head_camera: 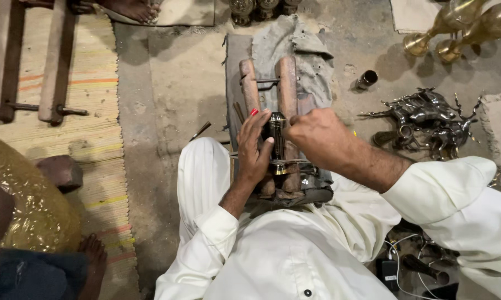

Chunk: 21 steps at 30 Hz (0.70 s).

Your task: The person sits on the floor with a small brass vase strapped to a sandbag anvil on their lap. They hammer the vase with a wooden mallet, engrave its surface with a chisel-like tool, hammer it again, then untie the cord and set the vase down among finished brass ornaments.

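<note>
The dark ribbed metal piece (276, 141) with its brass band sat across the two wooden rails of the clamp (286, 89), right between both hands. The left hand (254, 149) cupped its near side, fingers pressed together and laid flat along the ribs, thumb against the brass band. The right hand (317, 133) came over the top, fingers curled tight; whether they pinched a tool, I couldn't tell. A grey cloth (300, 44) lay under the clamp. Off right, brass vases (461, 25), a small dark cup (367, 79) and dark metal figurines (428, 119) sat on the floor.
</note>
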Available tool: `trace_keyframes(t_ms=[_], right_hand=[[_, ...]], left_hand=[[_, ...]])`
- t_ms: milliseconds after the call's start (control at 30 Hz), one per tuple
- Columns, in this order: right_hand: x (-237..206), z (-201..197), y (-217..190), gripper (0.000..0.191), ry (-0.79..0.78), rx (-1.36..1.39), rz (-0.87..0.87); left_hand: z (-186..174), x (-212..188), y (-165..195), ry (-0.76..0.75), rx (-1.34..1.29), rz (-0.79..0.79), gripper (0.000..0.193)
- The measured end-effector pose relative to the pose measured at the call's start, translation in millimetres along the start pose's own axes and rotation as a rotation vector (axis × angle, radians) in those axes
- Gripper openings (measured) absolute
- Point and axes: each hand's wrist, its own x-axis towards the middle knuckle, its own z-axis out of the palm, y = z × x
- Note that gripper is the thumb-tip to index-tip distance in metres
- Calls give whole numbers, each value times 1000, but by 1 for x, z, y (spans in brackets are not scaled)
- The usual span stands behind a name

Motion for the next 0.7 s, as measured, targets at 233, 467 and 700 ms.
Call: trace_keyframes(t_ms=[233, 467, 700], right_hand=[[-4, 0, 22, 34, -8, 285, 105], [-5, 10, 40, 29, 23, 321, 87], [-9, 14, 18, 27, 86, -114, -141]], left_hand=[[-1, 1, 4, 2, -27, -6, 60], [1, 0, 7, 38, -37, -12, 67], [-4, 0, 12, 26, -26, 13, 66]])
